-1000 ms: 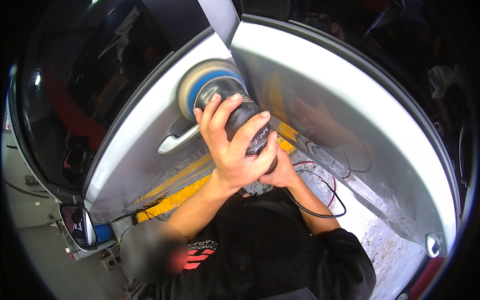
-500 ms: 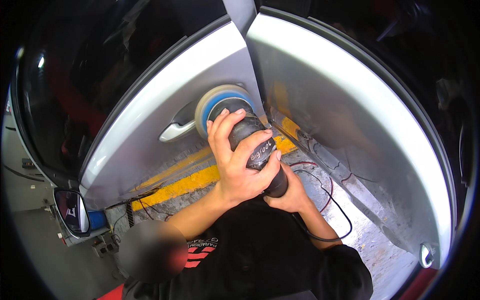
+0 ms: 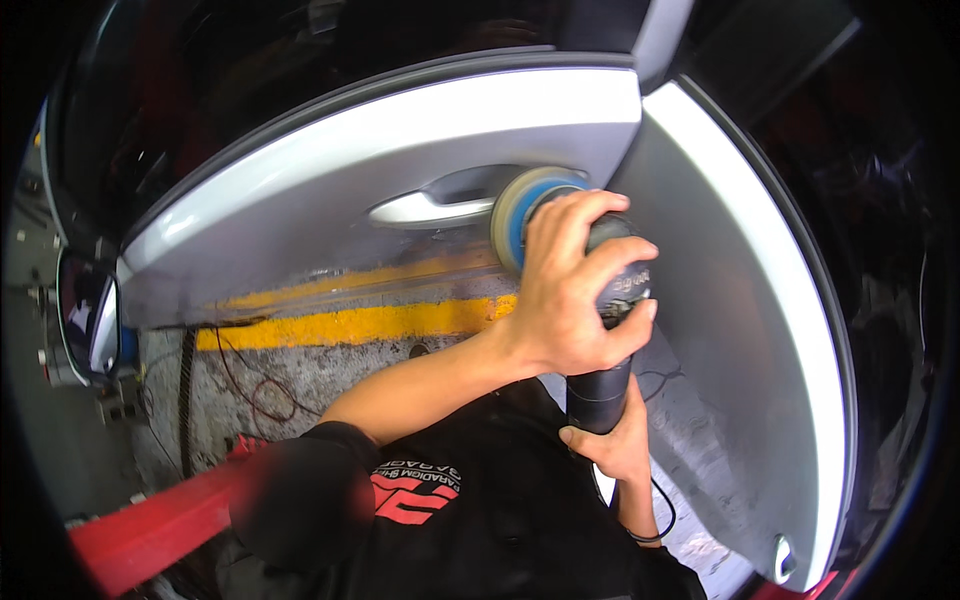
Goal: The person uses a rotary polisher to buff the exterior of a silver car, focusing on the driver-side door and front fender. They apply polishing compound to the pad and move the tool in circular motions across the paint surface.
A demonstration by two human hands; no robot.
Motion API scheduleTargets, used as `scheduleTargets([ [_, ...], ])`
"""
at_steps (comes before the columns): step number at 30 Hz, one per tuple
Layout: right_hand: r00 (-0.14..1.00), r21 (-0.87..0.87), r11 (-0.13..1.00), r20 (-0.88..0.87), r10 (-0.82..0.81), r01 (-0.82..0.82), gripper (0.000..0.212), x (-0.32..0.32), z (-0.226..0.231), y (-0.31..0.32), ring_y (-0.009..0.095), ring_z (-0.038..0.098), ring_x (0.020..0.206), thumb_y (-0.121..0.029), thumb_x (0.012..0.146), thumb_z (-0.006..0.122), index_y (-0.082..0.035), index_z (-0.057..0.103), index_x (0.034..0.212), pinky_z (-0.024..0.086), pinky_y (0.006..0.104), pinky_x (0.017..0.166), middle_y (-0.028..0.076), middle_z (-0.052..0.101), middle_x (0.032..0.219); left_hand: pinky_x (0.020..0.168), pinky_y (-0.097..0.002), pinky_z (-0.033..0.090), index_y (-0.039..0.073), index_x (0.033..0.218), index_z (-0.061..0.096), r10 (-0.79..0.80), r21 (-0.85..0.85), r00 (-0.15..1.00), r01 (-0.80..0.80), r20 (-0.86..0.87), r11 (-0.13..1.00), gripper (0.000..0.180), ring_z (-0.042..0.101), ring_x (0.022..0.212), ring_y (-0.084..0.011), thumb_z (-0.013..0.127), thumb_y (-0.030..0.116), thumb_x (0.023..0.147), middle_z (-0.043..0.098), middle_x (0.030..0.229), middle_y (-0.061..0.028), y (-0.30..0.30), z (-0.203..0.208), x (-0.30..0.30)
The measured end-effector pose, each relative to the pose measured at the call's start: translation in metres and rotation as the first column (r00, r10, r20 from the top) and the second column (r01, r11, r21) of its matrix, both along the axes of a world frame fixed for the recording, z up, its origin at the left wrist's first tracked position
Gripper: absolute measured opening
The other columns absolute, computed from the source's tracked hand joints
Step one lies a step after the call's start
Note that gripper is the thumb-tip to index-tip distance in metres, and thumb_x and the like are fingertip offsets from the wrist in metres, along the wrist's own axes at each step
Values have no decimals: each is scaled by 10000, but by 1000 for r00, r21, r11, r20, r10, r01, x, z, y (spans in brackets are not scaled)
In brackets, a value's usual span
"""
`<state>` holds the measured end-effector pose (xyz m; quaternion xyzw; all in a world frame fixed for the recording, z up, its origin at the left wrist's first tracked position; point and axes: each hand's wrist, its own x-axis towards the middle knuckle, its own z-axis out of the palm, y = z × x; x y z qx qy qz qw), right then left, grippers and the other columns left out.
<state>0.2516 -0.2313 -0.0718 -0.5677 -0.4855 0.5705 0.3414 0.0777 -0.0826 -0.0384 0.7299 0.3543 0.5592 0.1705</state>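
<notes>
A black power polisher is held in both my hands, its blue-edged, cream-coloured round pad up against a silver car door. The pad sits at the right end of the silver door handle and covers part of the recess there. My left hand wraps over the polisher's head, fingers curled round it. Lower down, my right hand grips the rear of its body, thumb across the near side. Whether the pad is spinning I cannot tell.
Another silver door panel angles toward me on the right. A side mirror sticks out at far left. Cables lie on the worn floor beside a yellow stripe. A red bar slants in at lower left.
The view has turned, so the door and its handle sit more level and farther right. Both hands keep hold of the polisher, which stays by the handle's right end and now appears more upright.
</notes>
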Motion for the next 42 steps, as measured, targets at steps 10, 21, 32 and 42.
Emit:
scheduleTargets([
  [10, 956, 50, 987, 259, 138, -156, 999, -42, 21, -6, 301, 715, 1154, -251, 705, 942, 42, 429, 1511, 553, 422, 1012, 214, 708, 1267, 1120, -528, 397, 52, 1114, 738, 53, 30, 983, -59, 176, 998, 431, 528, 1283, -434, 804, 203, 715, 544, 1400, -235, -24, -15, -66],
  [21, 846, -10, 952, 456, 276, -305, 980, -116, 33, 4, 419, 707, 1189, -282, 704, 933, 7, 454, 1509, 550, 470, 1024, 274, 700, 1267, 1125, -569, 441, 6, 1150, 689, 150, 40, 925, -175, 350, 984, 484, 544, 1293, -448, 730, 344, 806, 509, 1412, -324, -55, -56, -155],
  [32, 998, 203, 977, 11, -63, 60, 946, -96, -66, 2, 249, 648, 1182, -221, 723, 923, 34, 428, 1488, 521, 402, 1037, 155, 641, 1300, 1056, -605, 424, 139, 1095, 719, -89, 237, 993, 69, 74, 969, 460, 558, 1278, -440, 815, 229, 655, 603, 1362, -208, -16, -43, -89],
  [42, 937, 355, 915, -344, -63, 191, 748, -150, -125, 54, 300, 715, 1101, -298, 782, 843, 17, 546, 1392, 585, 432, 926, 198, 693, 1222, 1220, -595, 302, 152, 1154, 713, -159, 274, 958, 224, -240, 935, 390, 584, 1304, -397, 787, 260, 787, 642, 1321, -159, -22, -72, -122],
])
